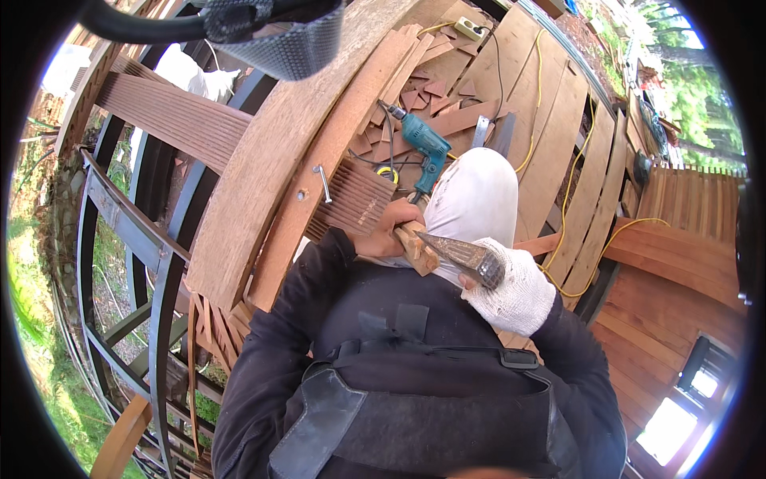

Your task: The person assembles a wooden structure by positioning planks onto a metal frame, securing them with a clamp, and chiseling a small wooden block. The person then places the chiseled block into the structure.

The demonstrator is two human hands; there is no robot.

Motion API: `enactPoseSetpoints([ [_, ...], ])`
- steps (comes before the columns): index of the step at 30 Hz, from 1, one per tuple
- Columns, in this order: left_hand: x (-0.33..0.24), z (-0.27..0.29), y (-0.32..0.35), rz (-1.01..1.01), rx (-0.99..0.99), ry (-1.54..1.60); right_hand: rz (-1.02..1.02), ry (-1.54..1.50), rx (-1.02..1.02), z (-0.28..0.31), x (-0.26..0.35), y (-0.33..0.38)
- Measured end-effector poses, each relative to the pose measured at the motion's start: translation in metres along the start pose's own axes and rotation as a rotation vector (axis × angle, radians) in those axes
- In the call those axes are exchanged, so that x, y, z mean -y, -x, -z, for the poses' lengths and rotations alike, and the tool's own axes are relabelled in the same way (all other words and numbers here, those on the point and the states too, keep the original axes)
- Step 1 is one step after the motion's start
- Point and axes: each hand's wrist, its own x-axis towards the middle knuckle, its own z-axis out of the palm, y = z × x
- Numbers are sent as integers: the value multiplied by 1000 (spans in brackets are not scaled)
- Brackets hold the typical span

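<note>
My left hand (392, 227), bare, is closed round a short wooden block (418, 251) in front of my body. In a white knitted glove, my right hand (515, 291) grips a hatchet-like tool; its dark, tapered metal head (471, 259) points left, with the tip at the block. The tool's handle is mostly hidden in the glove, so I cannot tell its exact kind. My knee in white trousers (476, 191) is just beyond both hands. A teal power drill (429, 150) lies against the far left side of the knee.
Thick curved planks (279, 152) run along the left, with a bolt (323, 184) on one. Wood offcuts (427, 92), a tape measure (388, 174) and a metal square (480, 132) lie beyond. A yellow cord (565, 199) crosses the deck boards. Dark metal framing (159, 311) stands at left.
</note>
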Motion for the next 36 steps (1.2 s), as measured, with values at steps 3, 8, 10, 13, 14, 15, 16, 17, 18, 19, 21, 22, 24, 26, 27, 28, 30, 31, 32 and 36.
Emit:
enactPoseSetpoints([
  [3, -8, -2, 5, 80, 60, 6, -18, 49, 30, -4, 0, 3],
  [8, 17, -5, 4, 185, 72, 162, -2, 56, 44, -8, -14, -8],
  [10, -2, -6, 7, 169, -130, 122, 81, 27, -26, -10, -23, -8],
  [13, -5, -19, 31, 106, -254, -137, -135, -314, -2, -8, -32, -13],
  [14, -16, -32, 36, 65, -300, -69, -235, -448, -19, -7, -34, -14],
  [15, -24, -40, 38, 28, -351, -4, -254, -513, 1, -6, -37, -16],
  [16, -19, -45, 38, 37, -355, -67, -273, -578, 21, -5, -43, -19],
  [17, -13, -50, 37, 45, -359, -126, -292, -643, 41, -4, -49, -20],
  [18, -9, -50, 33, 50, -363, -148, -342, -698, 67, -5, -52, -23],
  [19, -5, -49, 31, 54, -367, -169, -302, -614, 50, -5, -52, -23],
  [21, -4, -44, 31, -2, -334, -193, -228, -447, 15, -6, -45, -20],
  [22, -7, -41, 30, -11, -318, -197, -154, -346, -44, -7, -36, -15],
  [24, -13, -37, 27, -11, -280, -193, 70, 26, -141, -6, -22, -7],
  [26, -16, -35, 27, 15, -236, -182, 26, -27, -116, -4, -18, 0],
  [27, -17, -34, 27, 28, -207, -174, -1, -53, -108, -4, -17, 4],
  [28, -18, -34, 27, 42, -178, -166, 18, -47, -113, -5, -18, 6],
  [30, -19, -33, 25, 49, -160, -153, -7, -73, -104, -5, -15, 8],
  [31, -19, -32, 25, 55, -153, -148, -17, -88, -97, -4, -14, 7],
  [32, -20, -31, 25, 62, -145, -151, -9, -63, -95, -3, -14, 7],
  [36, -20, -30, 23, 54, -128, -160, 4, -15, -83, -2, -16, 6],
])
